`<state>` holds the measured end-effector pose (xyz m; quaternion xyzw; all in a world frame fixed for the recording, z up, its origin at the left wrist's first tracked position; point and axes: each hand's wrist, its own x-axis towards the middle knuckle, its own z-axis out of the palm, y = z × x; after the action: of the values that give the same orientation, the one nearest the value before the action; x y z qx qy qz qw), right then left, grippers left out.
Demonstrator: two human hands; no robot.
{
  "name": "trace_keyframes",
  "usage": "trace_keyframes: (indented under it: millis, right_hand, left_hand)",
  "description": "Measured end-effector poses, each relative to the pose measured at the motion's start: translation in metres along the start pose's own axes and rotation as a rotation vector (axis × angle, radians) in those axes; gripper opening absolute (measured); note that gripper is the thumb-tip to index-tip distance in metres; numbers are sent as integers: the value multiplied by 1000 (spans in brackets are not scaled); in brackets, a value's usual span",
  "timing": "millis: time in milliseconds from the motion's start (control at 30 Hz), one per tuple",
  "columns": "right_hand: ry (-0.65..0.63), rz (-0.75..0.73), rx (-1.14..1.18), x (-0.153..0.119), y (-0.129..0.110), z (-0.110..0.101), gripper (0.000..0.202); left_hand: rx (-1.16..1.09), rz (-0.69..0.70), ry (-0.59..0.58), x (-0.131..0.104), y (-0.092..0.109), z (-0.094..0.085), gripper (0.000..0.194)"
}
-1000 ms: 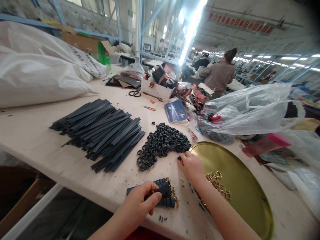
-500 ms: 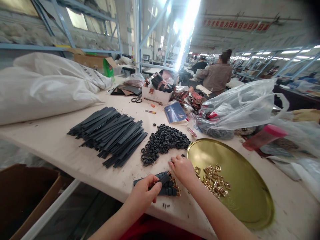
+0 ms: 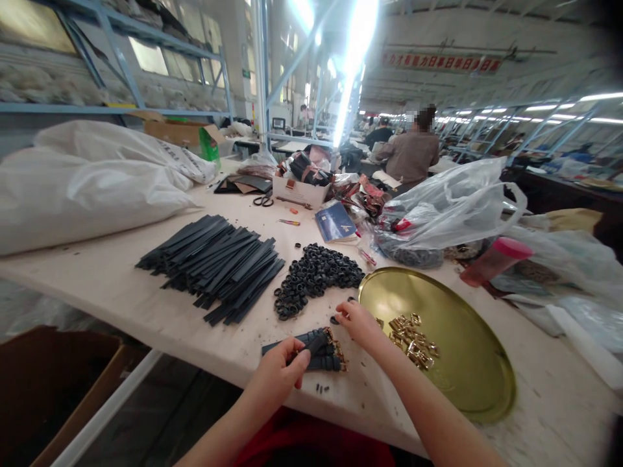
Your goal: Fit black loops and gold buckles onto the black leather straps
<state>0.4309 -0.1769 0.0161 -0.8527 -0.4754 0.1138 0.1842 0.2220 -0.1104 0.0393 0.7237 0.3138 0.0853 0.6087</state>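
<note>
My left hand (image 3: 282, 368) is closed on a dark strap (image 3: 317, 342), pinched between thumb and fingers over a small stack of buckled straps (image 3: 327, 363). Gold buckles line the right end of that stack. To the right, my right hand (image 3: 359, 324) reaches low over the table, its fingers closed at a small black loop (image 3: 334, 320) by the fingertips. Just beyond lies a heap of black loops (image 3: 316, 275). Gold buckles (image 3: 413, 340) lie on a round gold tray (image 3: 474, 363), partly behind my right forearm.
Long dark strips (image 3: 214, 263) are piled on the table at left, near a big white sack (image 3: 97, 188). Scissors (image 3: 263, 200), a blue booklet (image 3: 335, 222), a clear plastic bag (image 3: 442, 207) and a pink-lidded cup (image 3: 496, 261) lie farther back. A person (image 3: 411, 155) sits beyond.
The view has shifted slightly. My right hand's fingertips have drawn in at a black loop, which shows more clearly now. My left hand still holds the strap.
</note>
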Motion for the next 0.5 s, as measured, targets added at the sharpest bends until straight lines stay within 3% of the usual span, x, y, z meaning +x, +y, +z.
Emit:
trace_keyframes:
  millis: [233,367,500]
  right_hand:
    - [19,23,278,-4,-12,3,11]
    - [-28,46,508,-25,-28,-6,10]
    - [-161,133,1155,-53,-50,-14,21]
  left_hand:
    - [10,12,15,1,-1,3,22]
    - [-3,61,36,6,11,2,22]
    - [6,139,104,12,24,6,25]
